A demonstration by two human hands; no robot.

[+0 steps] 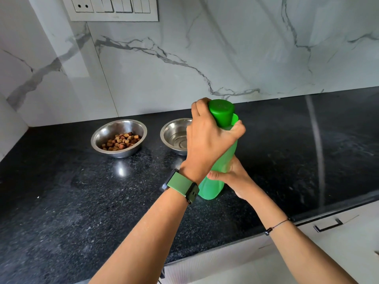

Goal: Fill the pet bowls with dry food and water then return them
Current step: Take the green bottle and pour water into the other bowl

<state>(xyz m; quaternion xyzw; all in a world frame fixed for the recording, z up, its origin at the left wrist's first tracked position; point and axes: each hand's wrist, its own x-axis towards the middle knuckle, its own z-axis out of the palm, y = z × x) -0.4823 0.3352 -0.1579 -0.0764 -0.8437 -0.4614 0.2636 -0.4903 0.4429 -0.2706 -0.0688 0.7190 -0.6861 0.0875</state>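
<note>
A green plastic bottle (213,187) stands upright on the black counter (61,201). My left hand (207,138), with a green watch on its wrist, grips the bottle's dark green cap (222,112). My right hand (235,177) is wrapped around the lower body of the bottle. Behind it, a steel bowl (174,134) holds what looks like water and is partly hidden by my left hand. Further left, a second steel bowl (119,138) holds brown dry kibble.
A marble-patterned wall (205,58) backs the counter, with a switch panel (112,9) at top left. The counter's front edge runs diagonally at lower right, above white drawers with a handle (328,224).
</note>
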